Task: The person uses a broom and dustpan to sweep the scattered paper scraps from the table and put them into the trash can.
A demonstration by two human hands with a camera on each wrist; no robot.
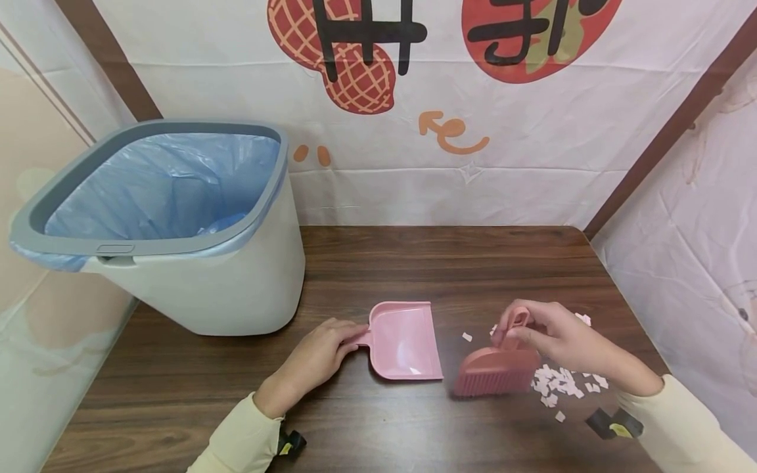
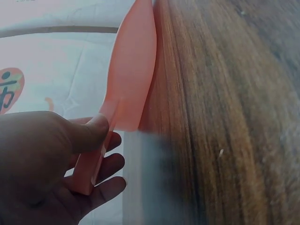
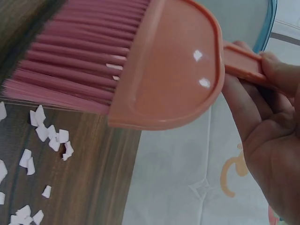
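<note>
My left hand (image 1: 319,351) grips the short handle of a pink dustpan (image 1: 405,341), which lies on the table with its straight edge facing right. In the left wrist view, thumb and fingers pinch that dustpan's handle (image 2: 93,159). My right hand (image 1: 552,332) holds a pink hand brush (image 1: 497,368) by its handle, bristles pointing down, just right of the dustpan. Small white paper scraps (image 1: 558,381) lie scattered to the right of the brush. A few scraps cling to the brush's bristles (image 3: 84,51) and body in the right wrist view.
A white bin (image 1: 260,289) with a grey rim and blue liner bag stands at the table's back left. The brown wooden table (image 1: 378,263) ends at a printed cloth wall (image 1: 384,184) behind. One stray scrap (image 1: 467,337) lies between dustpan and brush.
</note>
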